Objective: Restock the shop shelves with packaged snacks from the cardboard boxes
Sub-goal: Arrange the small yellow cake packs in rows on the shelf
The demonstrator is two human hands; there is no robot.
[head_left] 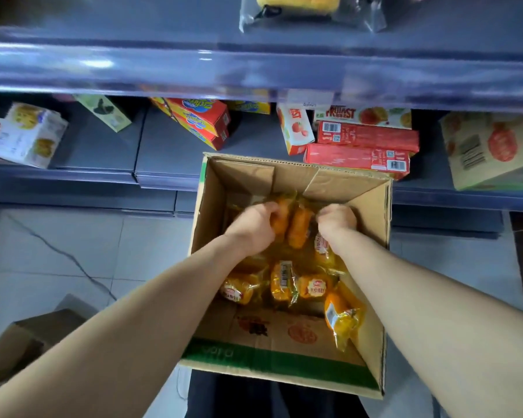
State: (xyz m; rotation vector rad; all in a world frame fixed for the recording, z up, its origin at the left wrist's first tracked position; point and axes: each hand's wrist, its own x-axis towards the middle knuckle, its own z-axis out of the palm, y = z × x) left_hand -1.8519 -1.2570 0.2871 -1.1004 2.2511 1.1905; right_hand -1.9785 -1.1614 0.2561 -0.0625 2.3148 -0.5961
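Snack boxes [363,137] on grey shelf [103,152]

My open box [372,212] is plain brown corrugated cardboard, matt and a little rough, with a printed green band along its near flap; the snack packets [281,283] inside are clear, crinkled plastic film, glossy and catching the light, each with a paper-like printed label; the shelf edge [254,70] above has a smooth, shiny strip that throws back reflections; the shelf boards [97,146] below look smooth and dull grey; the red cartons [366,137] are printed card with a slight sheen; the floor tiles [58,242] are smooth and pale; the bag [311,13] overhead is clear, wrinkled plastic.
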